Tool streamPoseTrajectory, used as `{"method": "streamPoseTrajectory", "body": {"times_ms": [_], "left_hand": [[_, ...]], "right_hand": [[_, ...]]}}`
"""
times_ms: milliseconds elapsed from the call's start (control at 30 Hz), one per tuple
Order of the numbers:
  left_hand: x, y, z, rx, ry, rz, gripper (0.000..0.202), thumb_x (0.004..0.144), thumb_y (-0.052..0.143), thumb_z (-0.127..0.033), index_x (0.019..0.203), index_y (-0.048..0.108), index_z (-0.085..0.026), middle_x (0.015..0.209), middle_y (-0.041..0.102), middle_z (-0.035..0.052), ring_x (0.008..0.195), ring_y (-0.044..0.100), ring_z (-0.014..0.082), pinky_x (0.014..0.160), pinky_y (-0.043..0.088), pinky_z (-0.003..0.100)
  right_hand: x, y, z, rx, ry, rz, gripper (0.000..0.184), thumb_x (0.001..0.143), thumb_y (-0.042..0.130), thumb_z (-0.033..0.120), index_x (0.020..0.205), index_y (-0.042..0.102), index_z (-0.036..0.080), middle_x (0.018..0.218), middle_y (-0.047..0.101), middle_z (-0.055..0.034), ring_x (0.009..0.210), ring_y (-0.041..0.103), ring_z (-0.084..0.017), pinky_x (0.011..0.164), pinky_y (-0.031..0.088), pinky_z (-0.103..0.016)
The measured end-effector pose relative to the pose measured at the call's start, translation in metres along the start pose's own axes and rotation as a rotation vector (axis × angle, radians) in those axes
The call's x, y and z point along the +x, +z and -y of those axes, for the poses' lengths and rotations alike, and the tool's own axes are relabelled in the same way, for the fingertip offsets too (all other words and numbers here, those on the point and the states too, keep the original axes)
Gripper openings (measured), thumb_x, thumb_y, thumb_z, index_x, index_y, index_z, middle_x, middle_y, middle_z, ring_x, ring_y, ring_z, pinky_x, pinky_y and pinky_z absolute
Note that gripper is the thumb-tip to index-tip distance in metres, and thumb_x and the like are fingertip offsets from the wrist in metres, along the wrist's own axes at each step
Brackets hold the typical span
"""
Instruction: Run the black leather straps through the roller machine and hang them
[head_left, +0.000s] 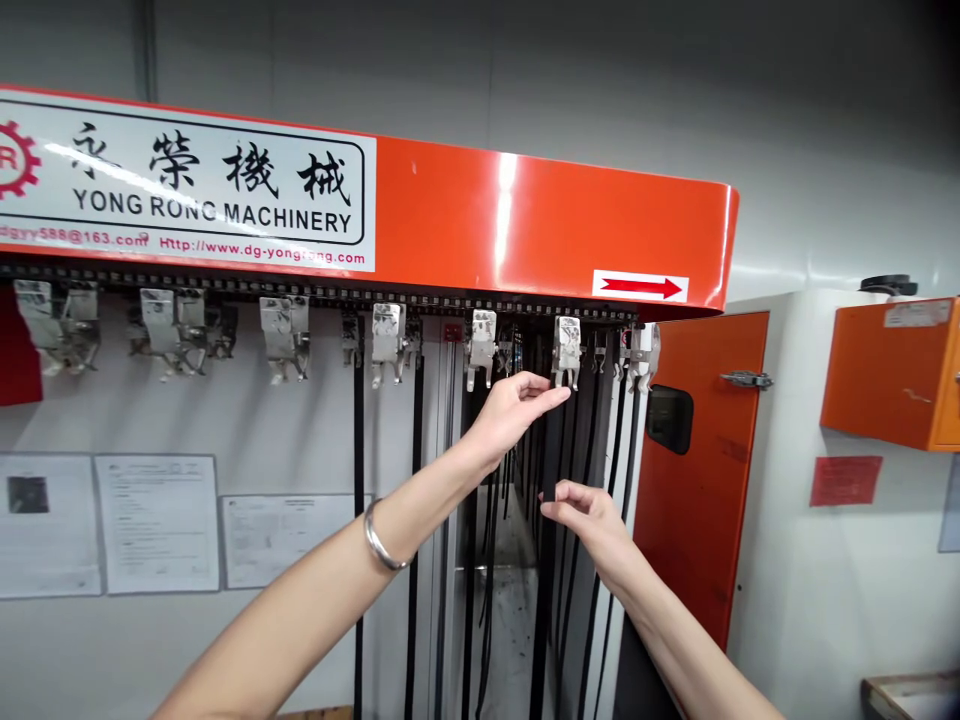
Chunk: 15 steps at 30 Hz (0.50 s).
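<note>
Left hand (514, 415): open, just under a metal clip (566, 350).
Right hand (589, 525): pinching a black strap (547, 570).
Strap: looks limp, light; hold near the pinch.

2 bare forearms (300, 600), the left wearing 1 silver bangle (382, 536).

An orange machine housing (547, 225) is fronted by a white sign (180, 180) printed "YONG RONG MACHINERY", and a red arrow label (641, 287) is fixed near its right end. Printed sheets (157, 523) are posted on the wall at left. At right, an orange door (697, 480) fitted with a metal latch (746, 379) is set beside a wall-mounted orange box (892, 375), below which a red notice (845, 480) is posted.
</note>
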<state>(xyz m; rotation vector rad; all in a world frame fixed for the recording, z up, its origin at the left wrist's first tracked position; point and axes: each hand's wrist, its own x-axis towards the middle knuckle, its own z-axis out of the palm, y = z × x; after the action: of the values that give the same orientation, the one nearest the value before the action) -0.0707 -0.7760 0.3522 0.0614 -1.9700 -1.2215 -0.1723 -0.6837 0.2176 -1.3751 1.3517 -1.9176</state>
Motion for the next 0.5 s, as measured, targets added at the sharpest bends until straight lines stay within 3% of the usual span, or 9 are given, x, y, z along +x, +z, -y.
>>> {"method": "streamPoseTrajectory", "body": {"times_ms": [500], "left_hand": [[0.0076,-0.0007,0.0092,0.017,0.064,-0.024,0.038,0.070,0.074,-0.046,0.091,0.067,-0.015,0.090,0.068,0.0037,0.090,0.062,0.0159,0.090,0.046,0.033]], "right_hand": [[0.0013,-0.0005,0.0004,-0.013,0.020,-0.041,0.029,0.071,0.073,0.036,0.062,0.051,0.019,0.064,0.047,0.0033,0.070,0.046,-0.014,0.066,0.032,-0.027]]}}
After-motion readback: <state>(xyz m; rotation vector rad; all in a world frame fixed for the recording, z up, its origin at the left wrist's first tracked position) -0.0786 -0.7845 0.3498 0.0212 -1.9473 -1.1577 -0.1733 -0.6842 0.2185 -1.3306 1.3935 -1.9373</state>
